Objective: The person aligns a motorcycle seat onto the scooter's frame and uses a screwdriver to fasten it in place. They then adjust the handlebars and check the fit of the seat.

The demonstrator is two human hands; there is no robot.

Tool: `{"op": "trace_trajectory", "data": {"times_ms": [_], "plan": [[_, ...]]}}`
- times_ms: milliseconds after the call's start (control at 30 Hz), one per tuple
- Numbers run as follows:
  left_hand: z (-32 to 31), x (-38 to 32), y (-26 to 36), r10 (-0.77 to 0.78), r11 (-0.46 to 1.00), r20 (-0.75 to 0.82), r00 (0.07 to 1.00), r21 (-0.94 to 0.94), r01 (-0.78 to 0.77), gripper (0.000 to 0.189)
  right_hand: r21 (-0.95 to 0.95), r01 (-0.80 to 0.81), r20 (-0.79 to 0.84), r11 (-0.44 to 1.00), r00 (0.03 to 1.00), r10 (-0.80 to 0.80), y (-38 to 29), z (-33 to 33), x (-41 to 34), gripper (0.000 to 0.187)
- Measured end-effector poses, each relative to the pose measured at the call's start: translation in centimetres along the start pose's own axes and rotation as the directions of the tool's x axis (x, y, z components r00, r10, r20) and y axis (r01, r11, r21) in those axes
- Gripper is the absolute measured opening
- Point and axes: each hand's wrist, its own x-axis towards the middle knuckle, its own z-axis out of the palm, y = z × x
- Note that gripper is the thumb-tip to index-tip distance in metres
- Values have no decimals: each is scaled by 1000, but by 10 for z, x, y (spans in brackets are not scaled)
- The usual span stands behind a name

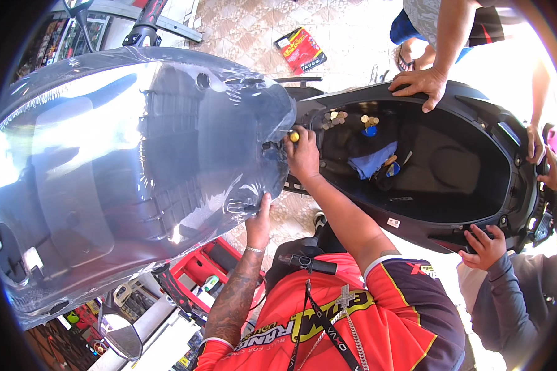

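A raised scooter seat (181, 134) wrapped in clear plastic shows its underside on the left. My right hand (303, 153) is closed around a small tool with a yellow end (294, 137), apparently a screwdriver, at the narrow hinge end of the seat. Its working tip is hidden. My left hand (260, 220) grips the near edge of the plastic-covered seat, thumb on top and fingers out of sight. Right of the hinge lies the black underseat storage compartment (450, 185), holding coins (335, 119), a blue cloth (373, 160) and small items.
Another person's hand (422, 86) rests on the compartment's far rim; a second hand (485, 246) touches its near side. More hands (536, 143) are at the tail. A red packet (301, 51) lies on the tiled floor. A red tool cart (213, 264) stands below the seat, near a mirror (119, 331).
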Motion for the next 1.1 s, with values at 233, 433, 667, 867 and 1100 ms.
{"op": "trace_trajectory", "data": {"times_ms": [233, 433, 667, 867, 1100], "plan": [[3, -2, 5, 15, 1000, 8, 1000, -16, -14, 27, -11, 84, -8, 996, 996, -84, 3, -2, 11, 42], [3, -1, 4, -4, 1000, 15, 1000, 13, 4, 29, -120, -26, 165, 992, 985, 46, -2, -6, 44, 39], [1, 2, 2, -11, 1000, 11, 1000, 14, 11, 31, -66, 102, 71, 993, 993, -97, 6, -2, 14, 42], [7, 0, 2, -1, 1000, -46, 999, -30, 0, 22, -67, 173, 104, 983, 981, -165, 15, -3, 16, 44], [2, 4, 4, -88, 995, -21, 996, 41, 89, 36, -145, 53, 99, 988, 994, -39, -1, -2, 44, 40]]}}
